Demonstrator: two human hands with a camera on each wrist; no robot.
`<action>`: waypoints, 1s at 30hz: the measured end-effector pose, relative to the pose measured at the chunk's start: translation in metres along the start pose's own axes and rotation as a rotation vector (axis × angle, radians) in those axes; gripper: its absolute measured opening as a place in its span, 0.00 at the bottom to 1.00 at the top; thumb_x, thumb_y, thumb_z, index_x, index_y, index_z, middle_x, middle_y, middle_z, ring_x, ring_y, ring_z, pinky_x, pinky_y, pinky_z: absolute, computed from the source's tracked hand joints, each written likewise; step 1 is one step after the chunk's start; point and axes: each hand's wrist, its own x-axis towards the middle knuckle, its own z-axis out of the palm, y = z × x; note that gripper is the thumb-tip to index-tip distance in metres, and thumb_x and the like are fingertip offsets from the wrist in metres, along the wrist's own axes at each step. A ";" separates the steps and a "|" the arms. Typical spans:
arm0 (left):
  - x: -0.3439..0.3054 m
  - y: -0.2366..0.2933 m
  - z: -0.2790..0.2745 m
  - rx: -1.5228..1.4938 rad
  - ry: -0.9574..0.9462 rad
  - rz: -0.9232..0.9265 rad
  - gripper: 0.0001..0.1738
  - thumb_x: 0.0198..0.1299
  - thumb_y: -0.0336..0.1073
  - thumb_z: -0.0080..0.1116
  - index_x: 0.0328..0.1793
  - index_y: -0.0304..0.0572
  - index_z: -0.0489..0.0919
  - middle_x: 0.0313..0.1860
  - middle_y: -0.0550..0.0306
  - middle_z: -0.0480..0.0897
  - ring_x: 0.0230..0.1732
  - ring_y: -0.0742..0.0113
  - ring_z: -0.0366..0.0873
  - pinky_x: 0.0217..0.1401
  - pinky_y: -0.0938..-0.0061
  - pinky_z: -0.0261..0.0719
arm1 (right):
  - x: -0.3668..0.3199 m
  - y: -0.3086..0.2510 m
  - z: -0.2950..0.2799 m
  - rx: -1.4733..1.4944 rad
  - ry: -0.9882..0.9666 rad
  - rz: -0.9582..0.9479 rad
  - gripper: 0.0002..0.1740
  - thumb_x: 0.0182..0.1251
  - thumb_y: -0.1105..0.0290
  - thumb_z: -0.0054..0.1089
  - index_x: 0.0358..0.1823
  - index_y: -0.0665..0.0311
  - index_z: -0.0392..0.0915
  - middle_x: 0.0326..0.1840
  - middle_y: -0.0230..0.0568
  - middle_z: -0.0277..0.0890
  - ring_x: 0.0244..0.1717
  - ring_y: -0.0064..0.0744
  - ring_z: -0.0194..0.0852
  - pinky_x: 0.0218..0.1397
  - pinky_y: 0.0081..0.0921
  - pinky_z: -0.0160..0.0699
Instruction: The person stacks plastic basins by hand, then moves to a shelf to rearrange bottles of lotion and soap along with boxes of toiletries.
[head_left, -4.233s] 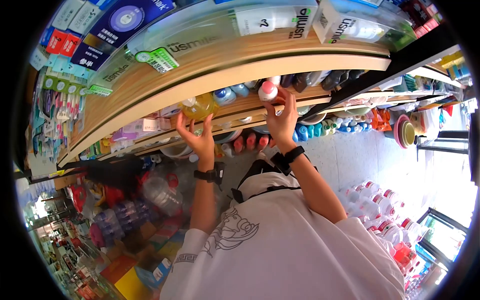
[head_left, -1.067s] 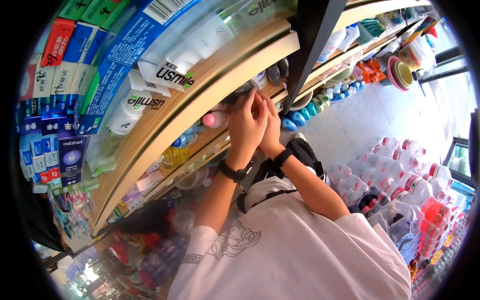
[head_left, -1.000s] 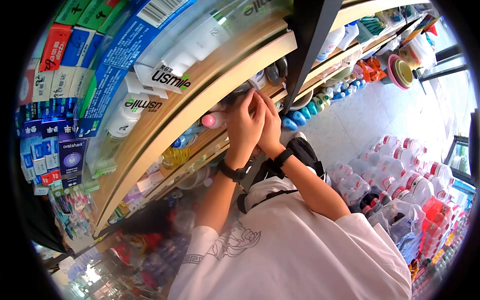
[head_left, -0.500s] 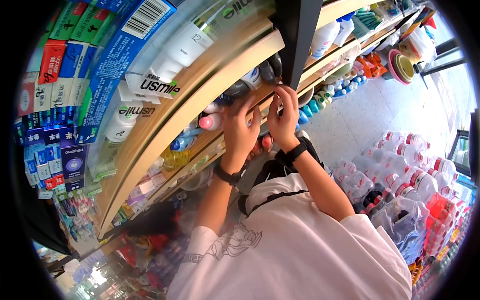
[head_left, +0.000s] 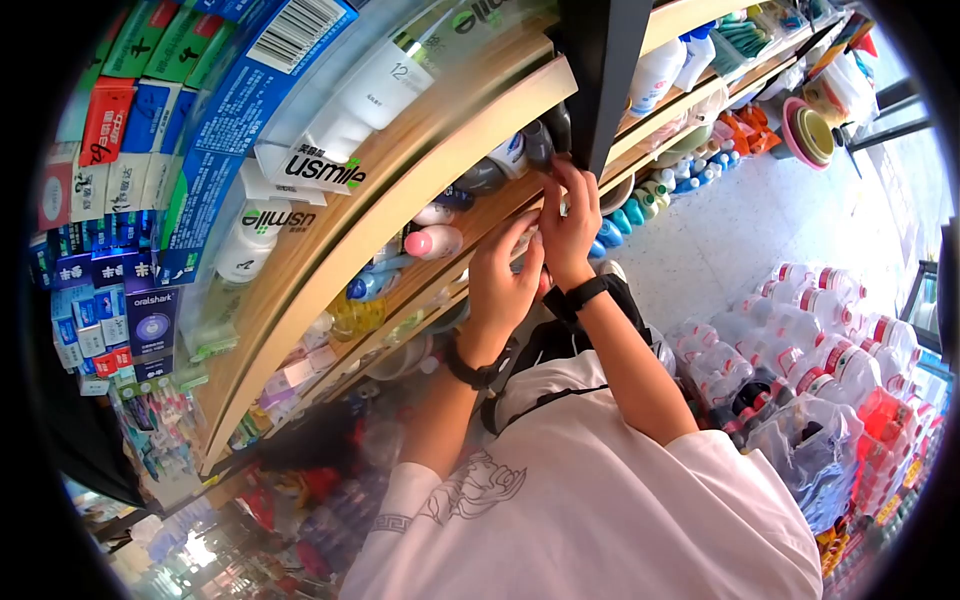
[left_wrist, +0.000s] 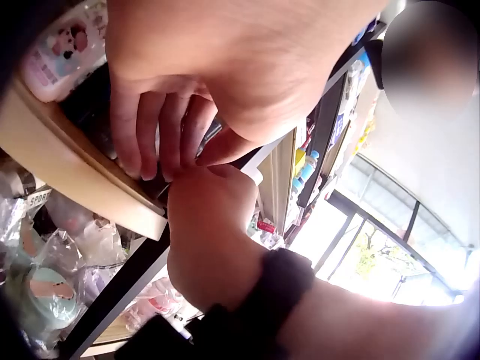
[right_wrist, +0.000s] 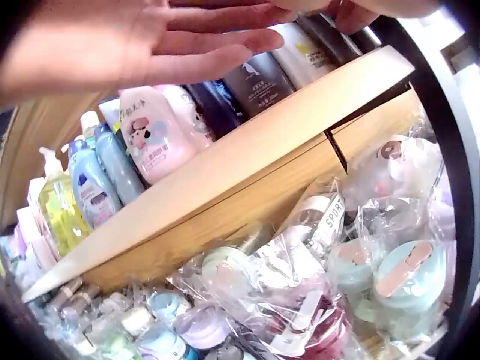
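In the head view my right hand (head_left: pixel 574 222) reaches to the shelf's right end, its fingers bent at a dark bottle (head_left: pixel 538 145). The right wrist view has that hand's fingertips around the top of the same dark bottle (right_wrist: pixel 330 36). My left hand (head_left: pixel 505 285) hovers in front of the shelf edge, close beside the right one, holding nothing. Its fingers (right_wrist: pixel 202 49) stretch out before a dark grey bottle (right_wrist: pixel 259 84) and a white bottle (right_wrist: pixel 298 56). In the left wrist view, the left hand (left_wrist: pixel 225 75) hides most of what the right hand (left_wrist: pixel 210 210) touches.
Further left on this shelf stand a pink bottle (right_wrist: pixel 157 139), blue bottles (right_wrist: pixel 94 184) and a yellow pump bottle (right_wrist: pixel 64 206). Below are bagged cups (right_wrist: pixel 409 281). A black post (head_left: pixel 606 85) borders the right end. Toothpaste boxes fill the shelf above; large water bottles (head_left: pixel 815 340) crowd the floor.
Both hands have moved right along the shelf from the yellow and pink-capped bottles. Together a second ago, they parted; the left drew back from the shelf while the right reached the dark bottle.
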 end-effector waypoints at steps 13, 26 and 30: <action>-0.053 -0.012 -0.018 -0.020 -0.085 -0.201 0.16 0.72 0.29 0.59 0.63 0.31 0.83 0.55 0.45 0.88 0.49 0.58 0.87 0.53 0.69 0.85 | -0.005 -0.005 0.020 0.026 0.041 0.101 0.07 0.66 0.83 0.66 0.43 0.67 0.81 0.35 0.43 0.85 0.34 0.36 0.88 0.41 0.26 0.82; -0.070 -0.025 -0.035 0.004 0.009 -0.238 0.16 0.71 0.29 0.61 0.63 0.37 0.83 0.50 0.47 0.88 0.47 0.58 0.88 0.50 0.70 0.83 | 0.006 -0.004 0.004 -0.059 -0.048 0.038 0.05 0.75 0.74 0.62 0.48 0.64 0.79 0.38 0.47 0.85 0.38 0.43 0.88 0.41 0.35 0.81; -0.085 -0.031 -0.044 0.022 0.032 -0.246 0.16 0.71 0.28 0.60 0.63 0.36 0.83 0.48 0.50 0.88 0.42 0.64 0.87 0.46 0.75 0.83 | 0.005 0.000 0.009 -0.059 -0.090 0.062 0.05 0.74 0.74 0.64 0.47 0.64 0.79 0.37 0.46 0.85 0.38 0.41 0.86 0.43 0.34 0.80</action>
